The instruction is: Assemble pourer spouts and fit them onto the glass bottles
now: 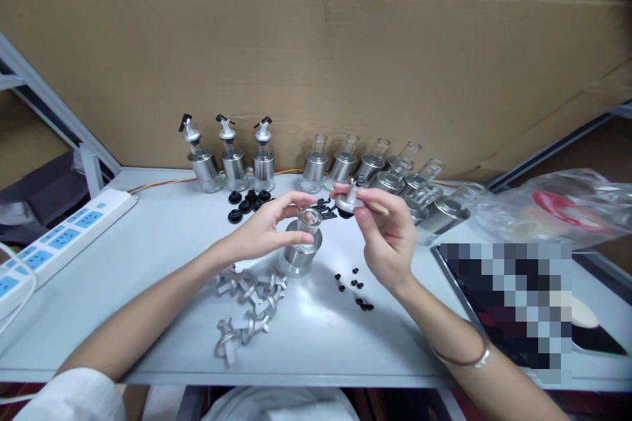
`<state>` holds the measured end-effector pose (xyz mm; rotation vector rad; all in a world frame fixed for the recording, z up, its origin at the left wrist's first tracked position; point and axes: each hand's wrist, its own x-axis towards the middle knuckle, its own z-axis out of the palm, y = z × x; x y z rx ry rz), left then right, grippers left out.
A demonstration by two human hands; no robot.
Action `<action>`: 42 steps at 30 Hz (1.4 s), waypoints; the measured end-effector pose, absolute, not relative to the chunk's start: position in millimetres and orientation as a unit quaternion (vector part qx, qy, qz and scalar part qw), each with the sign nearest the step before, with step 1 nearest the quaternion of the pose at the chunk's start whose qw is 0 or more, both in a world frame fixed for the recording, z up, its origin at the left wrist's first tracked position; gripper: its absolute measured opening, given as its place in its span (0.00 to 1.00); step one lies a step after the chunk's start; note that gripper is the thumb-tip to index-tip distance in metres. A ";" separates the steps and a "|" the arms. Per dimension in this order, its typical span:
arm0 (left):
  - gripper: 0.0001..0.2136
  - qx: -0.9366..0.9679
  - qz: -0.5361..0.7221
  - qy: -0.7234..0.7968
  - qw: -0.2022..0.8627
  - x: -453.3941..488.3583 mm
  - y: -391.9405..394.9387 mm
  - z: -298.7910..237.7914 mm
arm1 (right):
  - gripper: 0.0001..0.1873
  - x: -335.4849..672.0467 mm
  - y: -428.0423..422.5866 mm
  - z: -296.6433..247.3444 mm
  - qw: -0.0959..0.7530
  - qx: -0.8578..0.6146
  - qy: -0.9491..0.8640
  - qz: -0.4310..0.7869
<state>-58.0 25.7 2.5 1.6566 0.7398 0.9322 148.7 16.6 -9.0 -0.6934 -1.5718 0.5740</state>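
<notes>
My left hand (276, 227) curls its thumb and fingers around the neck of a glass bottle (302, 250) with a steel sleeve, which stands upright on the table. Between the fingertips and thumb of my right hand (392, 230) is a silver pourer spout (349, 198) with a black stopper underneath. It is held to the right of the bottle's open mouth, apart from it. Loose silver spout pieces (257, 296) lie in front of the bottle, to the left. Small black caps (354, 283) are scattered to its right. Black levers (324, 209) lie behind, between my hands.
Three bottles with pourers (234, 164) stand at the back left, near black stoppers (241, 207). Several open bottles (372, 168) line the back right beside a clear plastic bag (553, 207). A power strip (64, 243) lies left, a pixelated dark device (503, 302) right. Cardboard (247, 66) walls the back.
</notes>
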 end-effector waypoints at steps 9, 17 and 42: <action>0.18 0.719 0.328 0.258 0.555 -55.9 34.2 -2.2 | 0.12 134.4 25.2 10.9 0.542 -0.246 -0.754 0.280; 0.18 0.681 0.339 0.241 0.603 -49.3 32.1 -2.1 | 0.13 136.4 27.4 7.2 0.527 -0.249 -0.760 0.288; 0.14 0.692 0.356 0.267 0.569 -37.4 13.1 17.6 | 0.28 145.2 33.1 13.1 0.484 -0.112 -0.864 0.080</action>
